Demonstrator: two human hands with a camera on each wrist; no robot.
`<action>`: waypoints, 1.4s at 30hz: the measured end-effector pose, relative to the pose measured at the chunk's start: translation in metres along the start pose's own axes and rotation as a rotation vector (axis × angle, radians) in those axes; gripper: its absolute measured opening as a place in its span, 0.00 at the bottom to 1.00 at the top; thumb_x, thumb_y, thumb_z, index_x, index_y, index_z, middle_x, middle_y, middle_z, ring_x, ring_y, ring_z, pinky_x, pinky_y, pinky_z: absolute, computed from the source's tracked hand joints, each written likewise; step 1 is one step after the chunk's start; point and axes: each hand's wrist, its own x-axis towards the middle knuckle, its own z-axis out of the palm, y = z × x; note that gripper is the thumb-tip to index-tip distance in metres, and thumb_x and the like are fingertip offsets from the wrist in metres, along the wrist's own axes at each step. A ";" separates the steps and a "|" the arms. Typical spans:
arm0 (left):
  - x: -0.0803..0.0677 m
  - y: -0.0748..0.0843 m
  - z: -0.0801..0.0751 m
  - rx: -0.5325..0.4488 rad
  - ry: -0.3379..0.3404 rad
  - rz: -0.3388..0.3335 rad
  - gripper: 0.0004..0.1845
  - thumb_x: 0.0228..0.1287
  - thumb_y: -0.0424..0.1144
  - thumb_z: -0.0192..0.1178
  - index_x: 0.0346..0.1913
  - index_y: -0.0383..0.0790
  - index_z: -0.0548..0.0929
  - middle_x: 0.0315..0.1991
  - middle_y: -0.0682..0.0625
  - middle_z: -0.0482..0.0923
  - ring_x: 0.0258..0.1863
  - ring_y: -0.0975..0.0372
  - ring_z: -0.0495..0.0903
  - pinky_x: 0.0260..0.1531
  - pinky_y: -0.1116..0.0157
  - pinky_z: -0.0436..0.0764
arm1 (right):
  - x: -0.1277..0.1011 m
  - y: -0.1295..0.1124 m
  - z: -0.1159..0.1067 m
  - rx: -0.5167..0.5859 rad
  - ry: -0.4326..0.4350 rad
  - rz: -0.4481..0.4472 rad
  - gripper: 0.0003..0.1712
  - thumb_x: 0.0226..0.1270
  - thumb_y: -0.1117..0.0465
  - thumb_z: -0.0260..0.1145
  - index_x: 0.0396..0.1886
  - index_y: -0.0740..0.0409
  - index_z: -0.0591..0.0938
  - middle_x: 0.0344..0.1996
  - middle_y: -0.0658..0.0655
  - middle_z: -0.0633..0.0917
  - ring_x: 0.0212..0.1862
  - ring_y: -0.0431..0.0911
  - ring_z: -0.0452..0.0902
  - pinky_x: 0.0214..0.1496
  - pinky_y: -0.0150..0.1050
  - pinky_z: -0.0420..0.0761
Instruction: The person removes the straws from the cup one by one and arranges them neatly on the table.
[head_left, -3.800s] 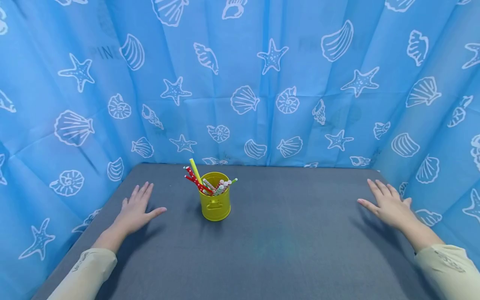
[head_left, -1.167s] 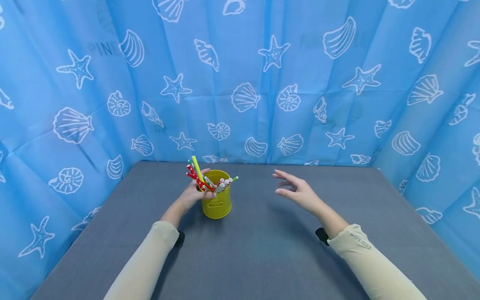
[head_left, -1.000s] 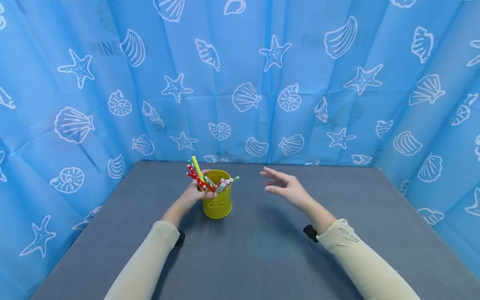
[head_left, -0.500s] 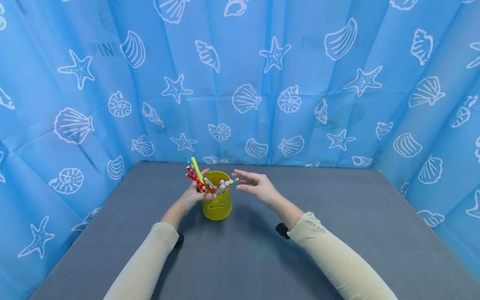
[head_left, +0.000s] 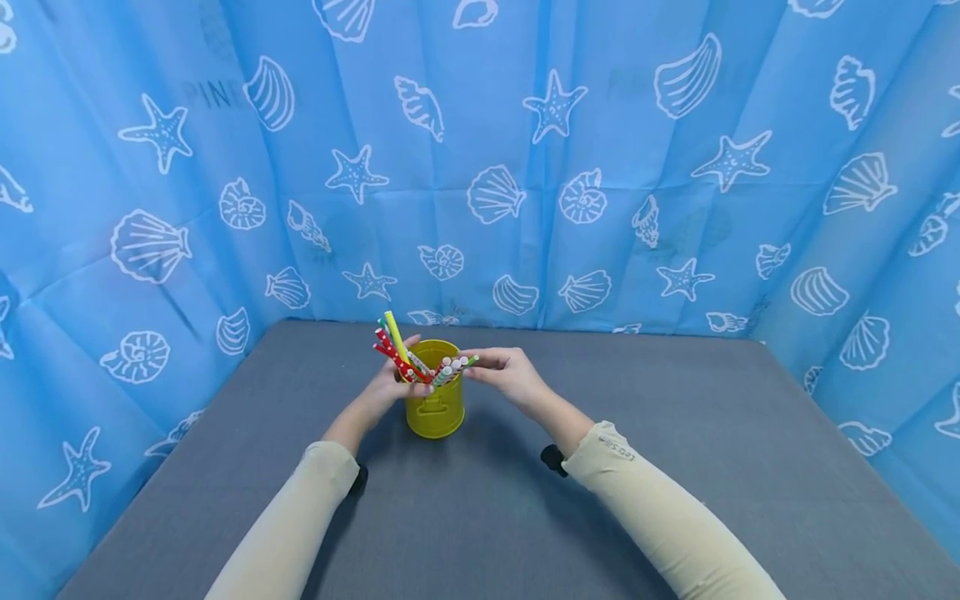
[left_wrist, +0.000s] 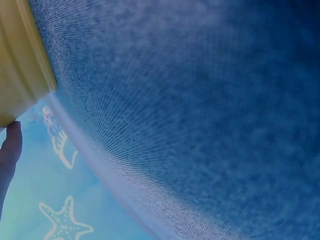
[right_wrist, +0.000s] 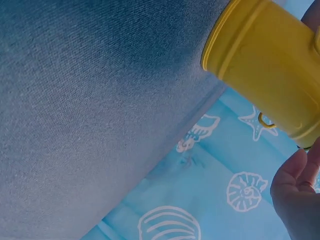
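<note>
A yellow metal bucket (head_left: 444,414) stands upright on the grey table, holding several patterned paper straws (head_left: 395,337). Red, yellow and green ones lean left; pale-ended ones (head_left: 447,367) lean right. My left hand (head_left: 381,390) grips the bucket's left side, thumb across the front near the rim, fingers mostly hidden behind. At the right rim, my right hand (head_left: 516,379) has thumb and fingers either side of a green straw (head_left: 473,360), pinching near its end. Lower bucket wall (right_wrist: 265,60) and right hand (right_wrist: 300,192) show in the right wrist view.
Blue curtains (head_left: 487,258) printed with white shells and starfish hang behind the table and along both sides. The grey tabletop (head_left: 675,433) spreads out around the bucket. Both forearms wear cream sleeves, with a black band at each wrist.
From resting spread at the table's sides, both hands have come inward. The left took hold of the bucket; the right then moved left to the straws and closed its fingers. The bucket has stayed put.
</note>
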 end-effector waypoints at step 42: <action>0.002 -0.002 -0.002 -0.029 -0.020 0.014 0.48 0.57 0.34 0.63 0.77 0.44 0.47 0.69 0.34 0.57 0.67 0.44 0.58 0.67 0.43 0.57 | -0.006 -0.071 -0.037 0.445 0.439 -0.390 0.11 0.74 0.69 0.54 0.48 0.53 0.79 0.37 0.52 0.84 0.40 0.47 0.83 0.40 0.40 0.85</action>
